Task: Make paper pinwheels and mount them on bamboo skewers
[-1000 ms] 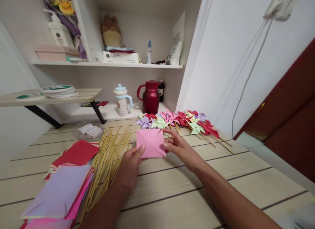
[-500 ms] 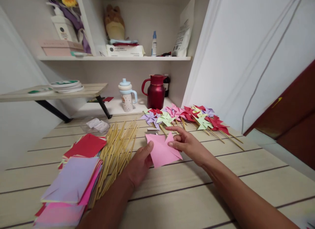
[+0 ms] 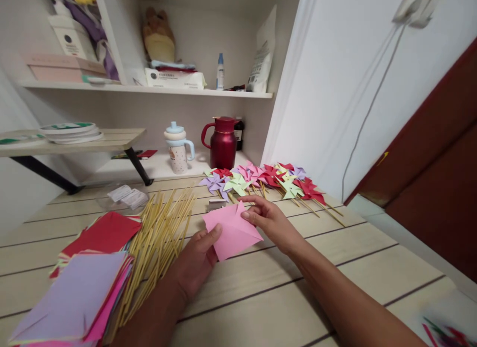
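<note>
Between my hands, above the table, is a square of pink paper (image 3: 230, 233) with slits cut in from its corners. My left hand (image 3: 201, 252) grips its left edge, thumb on top and fingers underneath. At the upper right, my right hand (image 3: 266, 218) pinches a flap of the paper between thumb and fingers. Just behind the sheet lies a small grey object (image 3: 216, 204), partly covered, whose kind I cannot make out. Finished paper pinwheels (image 3: 240, 184) on sticks lie in a group beyond my hands, in pink, red, green and purple.
Thin wooden sticks (image 3: 164, 237) lie left of my hands, beside stacks of coloured paper (image 3: 74, 292). A clear package (image 3: 122, 195) sits behind them. A red thermos jug (image 3: 223, 144) and a lidded cup (image 3: 179, 150) stand at the back. A small raised shelf (image 3: 112, 138) holds white rolls (image 3: 70, 132).
The view has turned to the right, so most things appear further left. My right hand has drawn the paper's upper right flap up and inward; both hands still hold the sheet.
</note>
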Demonstrator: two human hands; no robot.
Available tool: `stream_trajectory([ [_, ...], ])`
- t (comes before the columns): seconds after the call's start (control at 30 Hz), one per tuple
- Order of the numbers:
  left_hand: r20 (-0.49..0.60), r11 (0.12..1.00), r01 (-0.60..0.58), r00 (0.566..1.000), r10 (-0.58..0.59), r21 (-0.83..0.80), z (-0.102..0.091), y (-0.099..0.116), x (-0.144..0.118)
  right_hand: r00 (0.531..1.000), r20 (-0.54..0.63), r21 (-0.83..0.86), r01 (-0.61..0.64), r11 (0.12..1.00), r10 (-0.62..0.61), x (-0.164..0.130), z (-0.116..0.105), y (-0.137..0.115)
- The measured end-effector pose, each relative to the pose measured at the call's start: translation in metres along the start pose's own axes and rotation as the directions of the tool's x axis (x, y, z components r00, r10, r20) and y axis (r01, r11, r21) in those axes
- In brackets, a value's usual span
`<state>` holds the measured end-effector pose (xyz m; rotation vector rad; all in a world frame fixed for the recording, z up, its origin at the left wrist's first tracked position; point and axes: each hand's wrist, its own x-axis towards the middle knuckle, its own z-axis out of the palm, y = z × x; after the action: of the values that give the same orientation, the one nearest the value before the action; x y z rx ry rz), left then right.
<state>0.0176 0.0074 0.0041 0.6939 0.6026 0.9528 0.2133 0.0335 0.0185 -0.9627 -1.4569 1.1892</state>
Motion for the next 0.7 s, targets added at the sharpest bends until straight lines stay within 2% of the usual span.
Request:
stream_trajectory([
  [0.23, 0.028, 0.984, -0.136, 0.990, 0.140, -0.113, 0.000, 0.003, 0.005, 0.989, -0.141, 0.038, 0.056, 0.998, -0.050, -0.001, 0.002, -0.006],
  [0.33, -0.023, 0.961, -0.223, 0.975, 0.223, -0.161, 0.001, 0.007, 0.006, 0.983, -0.164, 0.029, 0.086, 0.996, -0.080, -0.003, 0.003, -0.006],
  [0.43, -0.089, 0.939, -0.271, 0.962, 0.257, -0.210, 0.003, 0.011, 0.006, 0.978, -0.162, 0.010, 0.135, 0.991, -0.131, -0.005, 0.007, -0.004],
  [0.57, -0.169, 0.912, -0.258, 0.962, 0.213, -0.318, 0.002, 0.016, 0.006, 0.966, -0.113, -0.068, 0.225, 0.972, -0.232, -0.010, 0.014, -0.002],
  [0.7, -0.206, 0.879, -0.267, 0.958, 0.198, -0.396, 0.000, 0.018, 0.007, 0.939, -0.045, -0.297, 0.314, 0.902, -0.341, -0.014, 0.021, 0.001],
])
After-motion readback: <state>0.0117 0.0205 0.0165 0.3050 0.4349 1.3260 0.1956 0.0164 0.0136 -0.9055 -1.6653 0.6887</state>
